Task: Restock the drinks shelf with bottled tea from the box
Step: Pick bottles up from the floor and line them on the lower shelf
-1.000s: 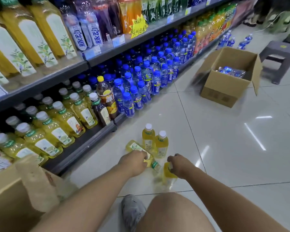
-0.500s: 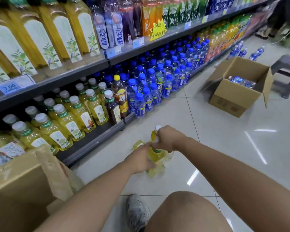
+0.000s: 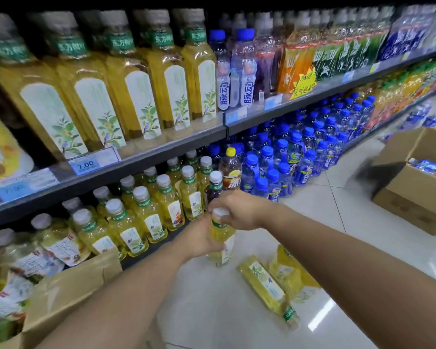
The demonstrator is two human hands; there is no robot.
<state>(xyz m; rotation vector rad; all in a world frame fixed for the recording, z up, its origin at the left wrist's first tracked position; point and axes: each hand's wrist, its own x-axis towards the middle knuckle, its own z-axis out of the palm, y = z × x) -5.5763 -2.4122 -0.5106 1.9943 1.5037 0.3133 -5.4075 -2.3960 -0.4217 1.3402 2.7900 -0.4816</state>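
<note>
A yellow bottled tea (image 3: 223, 239) with a white cap is held upright above the floor, just in front of the bottom shelf (image 3: 151, 244). My left hand (image 3: 199, 239) wraps its body and my right hand (image 3: 239, 210) grips its cap and neck. Rows of the same tea bottles (image 3: 141, 212) stand on that shelf. Another tea bottle (image 3: 266, 285) lies on its side on the floor tiles, with more yellow bottles (image 3: 291, 273) beside it. The open cardboard box (image 3: 68, 293) sits at the lower left, against the shelf.
Large tea bottles (image 3: 136, 91) fill the upper shelf, with a 7.00 price tag (image 3: 86, 164). Blue-capped drinks (image 3: 300, 152) crowd the bottom shelf to the right. A second cardboard box (image 3: 413, 195) with blue bottles stands on the floor at right. White floor tiles stretch between the boxes.
Both hands have lifted one tea bottle off the floor and carried it up toward the bottom shelf. The view has swung upward onto the shelves.
</note>
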